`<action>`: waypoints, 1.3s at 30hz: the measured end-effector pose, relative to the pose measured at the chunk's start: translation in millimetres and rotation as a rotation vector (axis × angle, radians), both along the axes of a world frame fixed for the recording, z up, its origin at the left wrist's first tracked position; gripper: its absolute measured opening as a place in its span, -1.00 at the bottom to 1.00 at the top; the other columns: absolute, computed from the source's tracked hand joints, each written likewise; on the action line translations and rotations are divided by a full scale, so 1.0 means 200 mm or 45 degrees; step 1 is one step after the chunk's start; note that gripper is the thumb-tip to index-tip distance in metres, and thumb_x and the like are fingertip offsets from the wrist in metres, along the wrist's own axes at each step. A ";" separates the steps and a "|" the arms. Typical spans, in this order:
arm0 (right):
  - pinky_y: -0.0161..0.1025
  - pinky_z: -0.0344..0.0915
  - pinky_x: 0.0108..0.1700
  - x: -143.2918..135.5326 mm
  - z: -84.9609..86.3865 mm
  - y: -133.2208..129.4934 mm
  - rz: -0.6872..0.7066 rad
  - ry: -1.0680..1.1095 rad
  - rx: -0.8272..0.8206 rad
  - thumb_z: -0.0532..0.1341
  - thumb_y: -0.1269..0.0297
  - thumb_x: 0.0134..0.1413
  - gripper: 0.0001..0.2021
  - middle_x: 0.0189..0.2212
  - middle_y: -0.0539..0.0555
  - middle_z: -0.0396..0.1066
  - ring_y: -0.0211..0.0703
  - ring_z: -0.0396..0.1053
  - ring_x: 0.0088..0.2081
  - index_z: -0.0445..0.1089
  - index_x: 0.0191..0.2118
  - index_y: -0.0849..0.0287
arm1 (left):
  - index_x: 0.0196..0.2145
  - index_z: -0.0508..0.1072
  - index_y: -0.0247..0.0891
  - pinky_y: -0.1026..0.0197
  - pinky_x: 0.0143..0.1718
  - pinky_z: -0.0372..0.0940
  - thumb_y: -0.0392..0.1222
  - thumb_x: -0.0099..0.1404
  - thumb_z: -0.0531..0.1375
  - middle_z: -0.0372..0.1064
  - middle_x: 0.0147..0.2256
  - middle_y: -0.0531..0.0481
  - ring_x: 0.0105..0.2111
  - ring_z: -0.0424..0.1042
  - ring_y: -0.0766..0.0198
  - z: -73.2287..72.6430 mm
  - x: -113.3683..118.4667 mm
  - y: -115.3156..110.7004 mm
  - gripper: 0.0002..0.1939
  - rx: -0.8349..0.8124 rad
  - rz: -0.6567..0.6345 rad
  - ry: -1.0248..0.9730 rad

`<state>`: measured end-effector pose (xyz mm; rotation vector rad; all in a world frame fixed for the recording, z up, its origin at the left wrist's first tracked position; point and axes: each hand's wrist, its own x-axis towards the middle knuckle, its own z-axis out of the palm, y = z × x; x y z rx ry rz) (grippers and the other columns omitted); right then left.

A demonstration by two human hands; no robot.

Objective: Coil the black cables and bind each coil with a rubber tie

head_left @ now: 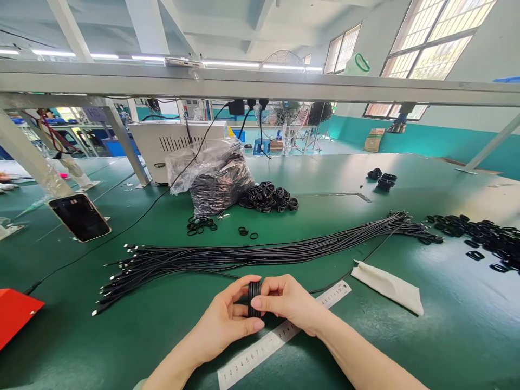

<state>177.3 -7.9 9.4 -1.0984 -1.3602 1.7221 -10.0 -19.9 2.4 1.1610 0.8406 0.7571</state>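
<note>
Between both hands is a small coil of black cable (254,298), wound in tight turns and held upright above the table. My left hand (221,322) grips it from the left, fingers at its top and side and the thumb below. On the right side my right hand (290,300) pinches it with thumb and fingers. A black cable end runs out behind the right hand over a steel ruler (247,360), which lies slantwise under the hands. Just beyond them stretches a long bundle of black cables (264,254) with metal-tipped ends at the left.
A pale folded cloth (388,287) lies right of the ruler. Black rings (487,238) spread at far right. Coiled cables (268,196) sit beside a plastic bag (219,181). A phone (80,216) leans at left, near a red box (16,314). A metal beam (260,86) crosses overhead.
</note>
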 end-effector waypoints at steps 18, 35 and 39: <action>-0.29 -0.16 -0.46 -0.10 0.01 -0.06 -0.316 0.196 0.006 0.46 0.06 -0.30 -0.51 -0.70 -0.17 -0.01 -0.35 -0.11 -0.55 0.12 -0.69 0.17 | 0.10 0.35 -0.13 0.11 -0.12 0.38 -0.32 0.07 0.37 0.52 -0.13 -0.06 -0.26 0.49 0.21 -0.02 0.01 -0.01 -0.37 0.073 0.052 0.148; -0.08 0.15 0.08 0.01 -0.01 -0.03 -0.194 -0.359 0.795 0.54 0.00 -0.55 -0.08 0.12 0.15 0.19 0.06 0.16 0.11 0.27 0.10 0.01 | 0.12 0.30 -0.03 0.06 -0.13 0.39 -0.30 0.10 0.38 0.45 -0.07 -0.13 -0.12 0.52 0.02 0.00 -0.04 0.03 -0.35 -0.193 0.018 -0.244; 0.00 0.03 0.16 -0.05 -0.03 -0.06 -0.076 -0.506 1.045 0.53 0.07 -0.38 -0.14 0.11 0.13 0.29 0.09 0.14 0.15 0.24 0.14 -0.05 | 0.01 0.41 -0.19 0.05 -0.15 0.40 -0.29 0.13 0.36 0.42 -0.04 -0.20 -0.12 0.51 -0.02 -0.01 -0.05 0.04 -0.53 -0.217 -0.091 -0.249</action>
